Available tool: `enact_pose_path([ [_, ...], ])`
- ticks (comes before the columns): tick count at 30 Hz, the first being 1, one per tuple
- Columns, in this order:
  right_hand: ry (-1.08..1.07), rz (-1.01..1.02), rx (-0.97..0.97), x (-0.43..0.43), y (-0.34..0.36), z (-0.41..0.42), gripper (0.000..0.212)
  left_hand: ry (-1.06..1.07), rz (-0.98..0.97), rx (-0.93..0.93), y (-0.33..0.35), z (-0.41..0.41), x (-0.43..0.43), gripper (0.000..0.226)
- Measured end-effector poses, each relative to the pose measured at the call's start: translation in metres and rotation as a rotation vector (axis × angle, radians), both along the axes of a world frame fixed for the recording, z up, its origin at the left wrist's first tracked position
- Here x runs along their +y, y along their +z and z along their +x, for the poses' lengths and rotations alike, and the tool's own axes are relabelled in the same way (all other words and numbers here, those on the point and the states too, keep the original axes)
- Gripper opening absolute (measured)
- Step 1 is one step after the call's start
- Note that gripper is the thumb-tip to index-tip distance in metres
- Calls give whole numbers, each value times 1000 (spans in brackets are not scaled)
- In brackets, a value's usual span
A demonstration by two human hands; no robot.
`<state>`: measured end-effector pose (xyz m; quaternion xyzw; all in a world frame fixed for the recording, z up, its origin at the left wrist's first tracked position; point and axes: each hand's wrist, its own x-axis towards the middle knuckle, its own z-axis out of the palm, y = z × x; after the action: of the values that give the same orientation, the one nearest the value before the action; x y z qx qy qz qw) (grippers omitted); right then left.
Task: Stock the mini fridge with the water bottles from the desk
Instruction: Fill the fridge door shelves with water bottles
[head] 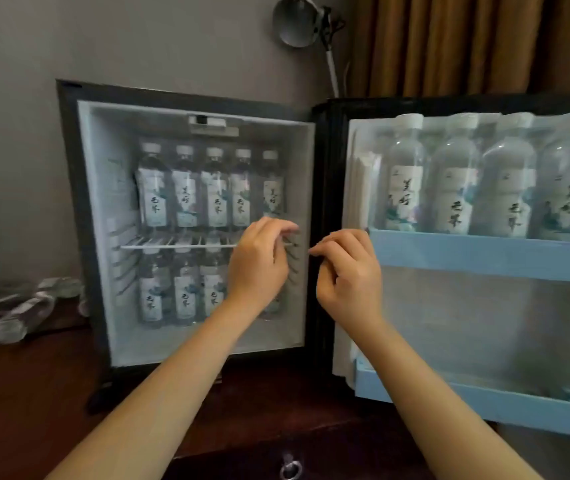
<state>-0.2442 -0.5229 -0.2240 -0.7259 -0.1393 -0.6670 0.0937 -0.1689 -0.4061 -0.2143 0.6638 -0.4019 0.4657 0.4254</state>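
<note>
my left hand point(259, 261) and right hand point(347, 271) hover curled by the wire shelf point(172, 245); i cannot tell if either pinches anything. water bottles point(214, 188) stand packed in the mini fridge point(69, 202); i judge a knock to that shelf could topple the row.

Mini fridge point(67, 188): black casing, white interior. Door shelves point(484, 252): pale blue. Water bottles point(153, 188): clear, white caps, white labels with black calligraphy and teal wash. Desk point(34, 393): dark reddish-brown. Curtain point(467, 43): ochre-brown. Wall point(103, 39): grey
</note>
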Motion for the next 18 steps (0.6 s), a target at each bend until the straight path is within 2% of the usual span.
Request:
enact_pose_path([
  [5,156,-20,125,70,-27,53,26,168,69,182,-43,35,98,46],
  [8,236,-26,233,118,-49,86,28,298,86,338,-71,49,163,50],
  [15,480,-44,551,245,-108,149,30,615,56,628,-127,66,305,38],
  [18,522,-69,679,294,-127,172,32,712,32,733,-144,76,351,38],
])
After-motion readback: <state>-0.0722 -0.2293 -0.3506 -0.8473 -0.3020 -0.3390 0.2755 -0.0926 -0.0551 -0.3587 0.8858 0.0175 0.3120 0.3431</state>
